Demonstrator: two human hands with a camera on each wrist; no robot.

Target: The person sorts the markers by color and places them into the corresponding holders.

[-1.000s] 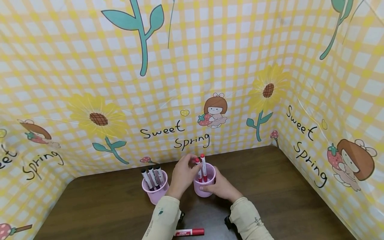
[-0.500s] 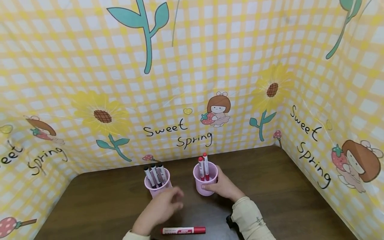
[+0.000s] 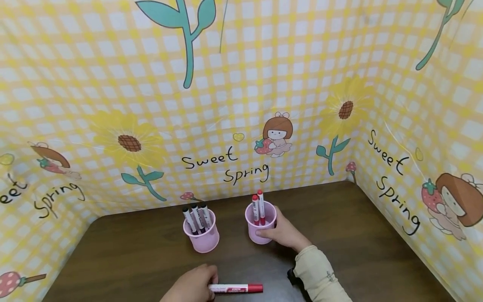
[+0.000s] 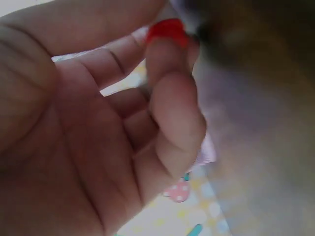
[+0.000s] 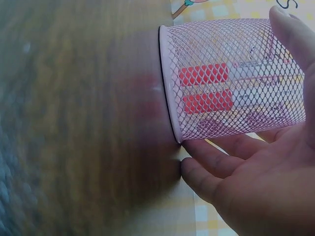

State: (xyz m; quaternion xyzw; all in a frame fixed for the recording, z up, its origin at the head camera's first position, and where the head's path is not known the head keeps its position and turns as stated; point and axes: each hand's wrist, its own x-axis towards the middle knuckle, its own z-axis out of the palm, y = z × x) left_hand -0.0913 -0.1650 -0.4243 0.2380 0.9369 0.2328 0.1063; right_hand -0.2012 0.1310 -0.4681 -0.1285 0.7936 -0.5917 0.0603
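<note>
On the table's near side lies a red marker (image 3: pixel 235 288) with a white barrel. My left hand (image 3: pixel 193 285) pinches its left end; in the left wrist view a red tip (image 4: pixel 167 30) shows at the curled fingers. My right hand (image 3: pixel 284 232) grips the right pink mesh pen cup (image 3: pixel 260 238), thumb in front and fingers around the far side. Two red markers (image 3: pixel 262 209) stand tilted in that cup. Through its mesh, their red ends show near the base in the right wrist view (image 5: pixel 206 101).
A second pink mesh pen cup (image 3: pixel 205 243) stands to the left, holding several black-capped markers (image 3: pixel 198 219). Yellow checked cloth (image 3: pixel 211 126) rises behind and at both sides of the dark wooden table (image 3: pixel 124 251).
My left hand has left the red marker in the right cup, moved down and left, and now pinches the marker on the table. The right hand keeps its grip on the cup.
</note>
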